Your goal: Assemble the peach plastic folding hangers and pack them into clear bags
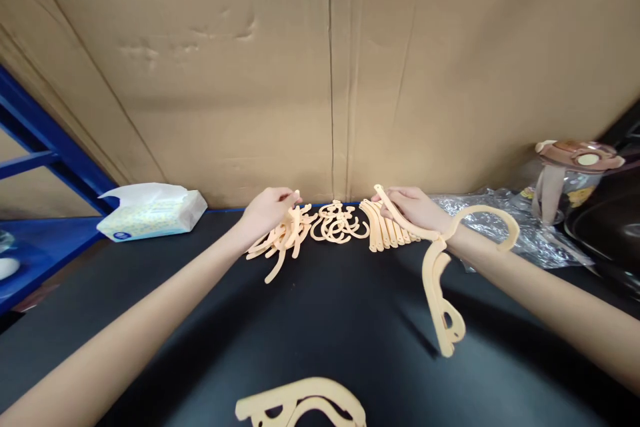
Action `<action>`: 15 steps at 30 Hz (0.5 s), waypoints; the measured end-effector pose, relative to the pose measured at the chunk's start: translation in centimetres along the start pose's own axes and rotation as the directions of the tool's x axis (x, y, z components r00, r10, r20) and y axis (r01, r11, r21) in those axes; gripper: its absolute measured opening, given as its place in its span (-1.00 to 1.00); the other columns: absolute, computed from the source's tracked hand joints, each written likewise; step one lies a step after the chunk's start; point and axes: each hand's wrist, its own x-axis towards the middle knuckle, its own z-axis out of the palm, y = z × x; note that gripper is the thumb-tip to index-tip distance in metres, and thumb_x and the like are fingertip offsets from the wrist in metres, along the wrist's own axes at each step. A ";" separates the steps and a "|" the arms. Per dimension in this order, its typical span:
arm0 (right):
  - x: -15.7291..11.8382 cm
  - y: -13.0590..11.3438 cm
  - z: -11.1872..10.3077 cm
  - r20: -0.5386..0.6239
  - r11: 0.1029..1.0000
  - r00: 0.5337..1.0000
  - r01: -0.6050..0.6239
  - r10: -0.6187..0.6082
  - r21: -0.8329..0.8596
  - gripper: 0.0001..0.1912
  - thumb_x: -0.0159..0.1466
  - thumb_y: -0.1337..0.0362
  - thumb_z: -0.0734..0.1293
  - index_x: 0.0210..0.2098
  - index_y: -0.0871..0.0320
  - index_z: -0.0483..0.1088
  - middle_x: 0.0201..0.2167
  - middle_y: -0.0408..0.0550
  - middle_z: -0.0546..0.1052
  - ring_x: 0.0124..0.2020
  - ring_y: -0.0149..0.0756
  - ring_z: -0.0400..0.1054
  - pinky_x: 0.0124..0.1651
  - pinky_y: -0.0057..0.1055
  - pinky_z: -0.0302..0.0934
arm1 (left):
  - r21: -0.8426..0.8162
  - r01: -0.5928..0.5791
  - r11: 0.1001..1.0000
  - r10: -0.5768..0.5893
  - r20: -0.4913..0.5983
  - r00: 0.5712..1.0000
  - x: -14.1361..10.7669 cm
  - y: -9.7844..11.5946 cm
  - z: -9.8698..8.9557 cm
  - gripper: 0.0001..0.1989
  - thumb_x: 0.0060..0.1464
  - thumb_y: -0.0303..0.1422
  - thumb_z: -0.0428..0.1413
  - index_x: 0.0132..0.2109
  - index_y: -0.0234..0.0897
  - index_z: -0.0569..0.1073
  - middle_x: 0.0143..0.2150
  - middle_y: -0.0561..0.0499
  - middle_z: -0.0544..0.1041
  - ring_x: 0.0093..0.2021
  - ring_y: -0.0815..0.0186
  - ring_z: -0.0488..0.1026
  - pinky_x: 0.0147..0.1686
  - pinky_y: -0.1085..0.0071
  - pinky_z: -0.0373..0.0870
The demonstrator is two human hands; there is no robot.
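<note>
My left hand (270,210) is pinched at the top of a heap of curved beige plastic pieces (283,240) at the back of the black table. My right hand (413,208) grips one arm of a beige folding hanger (437,280), whose hook curves over my right forearm while its other arm hangs down. Just beside this hand is a row of stacked beige arm pieces (390,233). Between my hands lies a pile of small beige hooks (337,221). Another beige hanger (310,390) is at the near edge, partly cut off.
A tissue pack (153,213) stands at the back left beside a blue metal frame (50,140). Crumpled clear plastic (530,233) and a bottle with a brown lid (575,173) are at the right. Cardboard (240,80) rises behind the table (300,327).
</note>
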 end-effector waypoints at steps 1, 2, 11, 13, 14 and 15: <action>0.1 0.0 0.2 -0.045 0.993 0.999 -0.016 0.022 0.114 -0.87 0.20 0.27 0.25 -0.43 0.20 0.33 -0.72 -0.26 0.29 -0.76 -0.54 0.01 -0.70 -0.53 -0.09 | 0.019 0.009 1.000 -0.008 -0.040 0.999 -0.1 -0.4 0.0 -0.66 0.06 -0.16 -0.02 -0.23 -0.34 0.48 -0.25 -0.13 0.52 -0.16 0.05 0.40 -0.10 0.20 0.24; 0.2 0.0 0.3 -0.085 0.978 0.996 -0.019 0.037 0.207 -0.90 0.19 0.31 0.24 -0.43 0.20 0.32 -0.71 -0.24 0.32 -0.76 -0.54 0.03 -0.71 -0.54 -0.07 | 0.032 0.002 0.999 0.000 -0.079 0.997 -0.4 -0.5 0.1 -0.62 0.06 -0.16 0.00 -0.13 -0.36 0.46 -0.12 -0.18 0.49 -0.04 0.00 0.35 0.00 0.15 0.17; -0.2 0.1 0.0 -0.381 0.874 0.895 0.365 -0.234 0.321 -0.78 0.07 0.43 0.31 -0.48 0.11 0.12 -0.30 -0.09 0.54 -0.29 -0.35 0.48 -0.20 -0.41 0.39 | -0.678 0.250 0.691 0.192 0.506 0.841 -5.5 3.3 2.3 -0.67 0.14 -0.12 0.07 -0.24 -0.31 0.53 -0.14 -0.11 0.54 -0.07 0.17 0.43 -0.07 0.31 0.35; -0.4 0.0 -0.4 -0.338 0.896 0.883 0.402 -0.326 0.187 -0.73 0.03 0.41 0.37 -0.45 0.11 0.14 -0.27 -0.11 0.51 -0.28 -0.32 0.48 -0.22 -0.37 0.39 | -0.767 0.356 0.534 0.168 0.509 0.844 -5.7 3.9 2.3 -0.80 0.08 -0.27 0.16 -0.24 -0.34 0.51 -0.13 -0.13 0.54 -0.10 0.19 0.46 -0.12 0.33 0.40; -0.5 -0.1 -0.6 -0.307 0.906 0.882 0.408 -0.357 0.117 -0.72 0.02 0.38 0.39 -0.44 0.11 0.15 -0.27 -0.11 0.50 -0.27 -0.31 0.47 -0.24 -0.36 0.39 | -0.796 0.384 0.469 0.151 0.500 0.853 -5.7 4.1 2.3 -0.82 0.09 -0.32 0.15 -0.23 -0.36 0.51 -0.10 -0.14 0.53 -0.12 0.19 0.48 -0.14 0.33 0.43; -0.5 -0.1 -0.6 -0.272 0.911 0.883 0.409 -0.382 0.048 -0.71 0.01 0.36 0.40 -0.42 0.11 0.16 -0.27 -0.11 0.49 -0.26 -0.30 0.45 -0.24 -0.35 0.39 | -0.815 0.400 0.419 0.133 0.491 0.861 -5.6 4.2 2.2 -0.84 0.11 -0.36 0.11 -0.22 -0.37 0.50 -0.07 -0.16 0.52 -0.14 0.19 0.50 -0.16 0.32 0.45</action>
